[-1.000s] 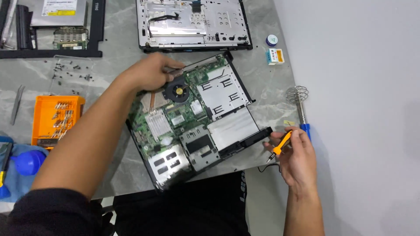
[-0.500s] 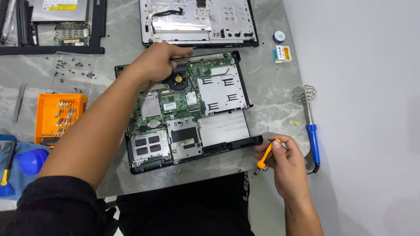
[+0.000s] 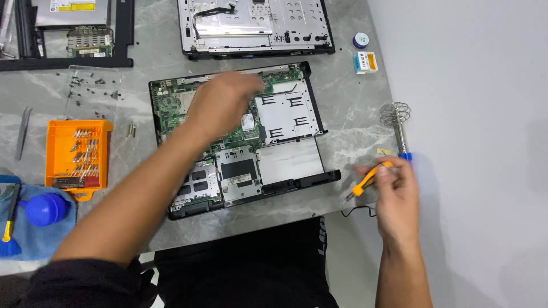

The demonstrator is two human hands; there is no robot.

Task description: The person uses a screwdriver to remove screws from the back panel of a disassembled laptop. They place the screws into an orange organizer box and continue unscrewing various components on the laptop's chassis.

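Note:
An opened laptop base [image 3: 288, 162] lies on the grey marble table, its green board and metal covers exposed. My left hand [image 3: 224, 104] is over the upper middle of the board, blurred by motion, so its grip is unclear. My right hand [image 3: 395, 197] is off the laptop's right front corner, at the table's edge. It holds a small orange-handled screwdriver [image 3: 365, 182] with the tip pointing down-left.
An orange bit holder [image 3: 77, 153], tweezers [image 3: 23, 134] and loose screws [image 3: 91, 88] lie left. A blue blower [image 3: 45, 208] rests on a cloth. Another laptop chassis [image 3: 257, 25] and a drive frame [image 3: 68, 28] sit at the back. A coil stand [image 3: 395, 114] is right.
The laptop base has turned from a diagonal to nearly square with the table. My left hand slid from its back edge onto the board. My right hand kept the screwdriver.

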